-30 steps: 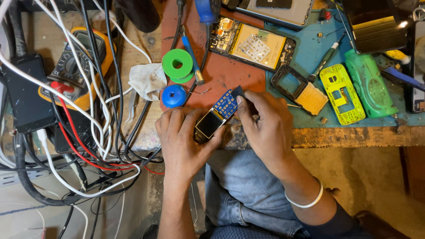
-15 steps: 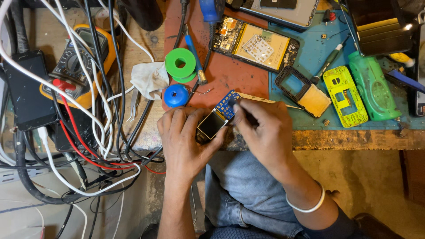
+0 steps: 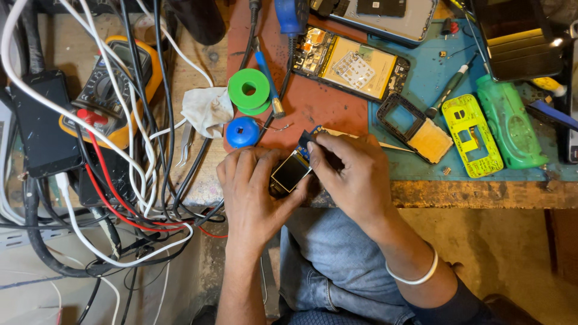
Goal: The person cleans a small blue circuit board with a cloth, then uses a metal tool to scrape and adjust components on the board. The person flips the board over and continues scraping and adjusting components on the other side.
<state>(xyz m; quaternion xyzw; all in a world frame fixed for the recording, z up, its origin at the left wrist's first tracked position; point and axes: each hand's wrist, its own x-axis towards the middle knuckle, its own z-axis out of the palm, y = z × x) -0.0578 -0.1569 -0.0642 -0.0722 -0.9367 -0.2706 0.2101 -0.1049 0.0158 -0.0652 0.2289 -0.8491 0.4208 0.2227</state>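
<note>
Since a moment ago the right hand point(image 3: 355, 174) has slid further over the small phone point(image 3: 291, 172), now covering most of its blue keypad end. From the left: a yellow meter point(image 3: 120, 84) sits under tangled cables, then a green spool point(image 3: 249, 90) and a blue spool point(image 3: 242, 132). The left hand point(image 3: 253, 192) grips the phone at the bench edge, its screen showing; the right hand's fingers pinch its upper end. Rightward lies a yellow phone cover point(image 3: 471, 136).

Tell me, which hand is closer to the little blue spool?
Left. The left hand sits just below the blue spool, nearly touching it. The right hand is farther off to the side, pinching the small phone board.
</note>
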